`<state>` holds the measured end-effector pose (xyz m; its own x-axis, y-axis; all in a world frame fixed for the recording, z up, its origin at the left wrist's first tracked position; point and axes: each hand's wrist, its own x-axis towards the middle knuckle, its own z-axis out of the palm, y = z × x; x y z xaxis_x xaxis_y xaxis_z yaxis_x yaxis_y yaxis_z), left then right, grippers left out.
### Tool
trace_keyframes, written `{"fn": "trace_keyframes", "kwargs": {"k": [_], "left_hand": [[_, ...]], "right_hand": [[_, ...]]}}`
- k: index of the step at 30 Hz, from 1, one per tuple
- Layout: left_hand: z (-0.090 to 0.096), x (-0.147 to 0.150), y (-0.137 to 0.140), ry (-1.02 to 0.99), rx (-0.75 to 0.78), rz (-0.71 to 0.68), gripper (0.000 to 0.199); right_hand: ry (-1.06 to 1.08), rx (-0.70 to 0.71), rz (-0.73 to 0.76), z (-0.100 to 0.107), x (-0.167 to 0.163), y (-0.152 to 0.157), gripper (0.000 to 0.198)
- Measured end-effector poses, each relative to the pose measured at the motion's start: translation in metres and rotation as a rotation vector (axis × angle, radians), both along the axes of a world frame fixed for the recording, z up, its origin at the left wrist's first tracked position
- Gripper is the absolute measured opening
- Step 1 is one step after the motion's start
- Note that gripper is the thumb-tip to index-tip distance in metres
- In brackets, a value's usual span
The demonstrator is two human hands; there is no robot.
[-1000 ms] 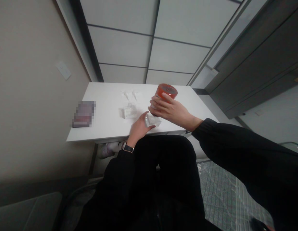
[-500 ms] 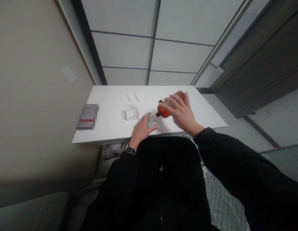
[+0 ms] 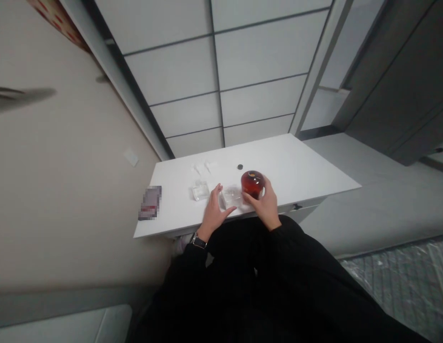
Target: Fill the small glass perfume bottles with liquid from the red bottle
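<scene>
My right hand (image 3: 264,205) is closed around an amber-red bottle (image 3: 252,183). The bottle stands upright, its uncapped mouth facing up, at the table's front; whether its base touches the tabletop is hidden. Curved around the left side of a clear glass container (image 3: 231,197) is my left hand (image 3: 213,213), thumb at the near side and fingers at the far side. The container sits just left of the amber bottle. A second clear glass container (image 3: 200,190) stands left of my left hand. Beyond the amber bottle lies a small dark cap (image 3: 240,166).
Two small whitish pieces (image 3: 207,167) with thin stems lie toward the back of the white table (image 3: 296,166). A blurred dark box (image 3: 149,202) is at the table's left end. A wall borders the left side, and panelled doors (image 3: 257,76) stand behind.
My right hand has turned the amber bottle from tilted, mouth down over the clear container, to upright beside it. My left hand stays at the container. The camera view has shifted and tilted.
</scene>
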<state>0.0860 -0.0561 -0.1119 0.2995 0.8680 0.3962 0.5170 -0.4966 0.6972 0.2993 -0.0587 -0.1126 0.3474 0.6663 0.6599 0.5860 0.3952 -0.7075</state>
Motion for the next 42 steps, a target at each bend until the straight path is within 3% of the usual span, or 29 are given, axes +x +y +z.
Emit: {"fn": "trace_keyframes", "kwargs": {"k": [3,6,10,14,25,30,36,42], "left_hand": [[0.013,-0.001,-0.001,0.167,0.126,0.023,0.098],[0.038,0.000,0.007,0.356,0.206,0.029,0.103],[0.074,0.002,0.027,0.606,0.133,-0.095,0.111],[0.090,0.003,0.045,0.727,0.104,-0.133,0.118],[0.091,-0.018,0.089,0.754,0.053,-0.062,0.109],[0.086,-0.031,0.097,0.731,0.032,-0.032,0.104],[0.076,-0.052,0.104,0.650,-0.022,0.009,0.107],[0.065,-0.065,0.102,0.582,-0.058,-0.001,0.112]], "right_hand": [[0.043,-0.113,0.060,-0.001,-0.004,-0.003,0.083],[0.076,-0.195,0.104,-0.003,-0.001,-0.004,0.085],[0.110,-0.234,0.135,-0.005,0.003,-0.003,0.086],[0.104,-0.244,0.176,-0.003,0.001,-0.002,0.082],[0.126,-0.351,0.195,-0.008,-0.005,-0.001,0.084],[0.120,-0.424,0.200,-0.014,-0.005,0.001,0.085],[0.059,-0.334,0.206,-0.017,-0.006,0.007,0.073],[0.020,-0.402,0.201,-0.018,-0.014,0.020,0.067]]}}
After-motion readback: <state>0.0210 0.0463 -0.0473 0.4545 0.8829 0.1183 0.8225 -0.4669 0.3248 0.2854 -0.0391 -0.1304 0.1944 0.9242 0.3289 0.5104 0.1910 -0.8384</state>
